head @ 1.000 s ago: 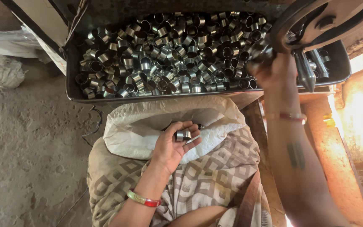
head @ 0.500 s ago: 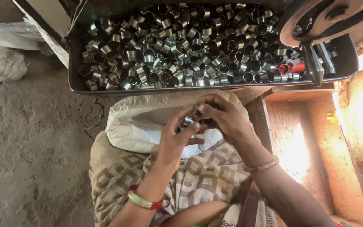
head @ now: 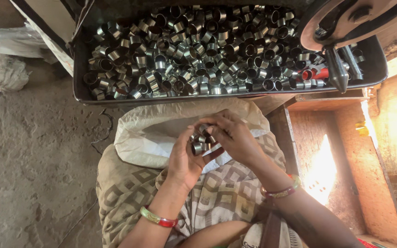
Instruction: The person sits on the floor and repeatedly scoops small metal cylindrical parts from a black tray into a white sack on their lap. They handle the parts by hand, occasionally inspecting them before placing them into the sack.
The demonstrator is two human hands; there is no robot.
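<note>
My left hand (head: 184, 158) cups several short metal rings (head: 199, 144) over my lap. My right hand (head: 233, 135) meets it from the right, its fingertips pinching the rings at the top of the left palm. Both hands hover above a white woven sack (head: 148, 133) spread on my patterned cloth lap. Just beyond the hands, a dark metal tray (head: 81, 92) holds a heap of several shiny metal rings (head: 198, 50).
A machine with a round wheel and two dark handles (head: 341, 32) overhangs the tray's right end. A red piece (head: 315, 73) lies among the rings there. Bare concrete floor (head: 28, 151) is on the left, with white sacks (head: 1, 69) at the far left. A wooden frame (head: 299, 133) stands at the right.
My right hand came down from the tray's right end to join my left hand at my lap. Both hands now hold the rings together.
</note>
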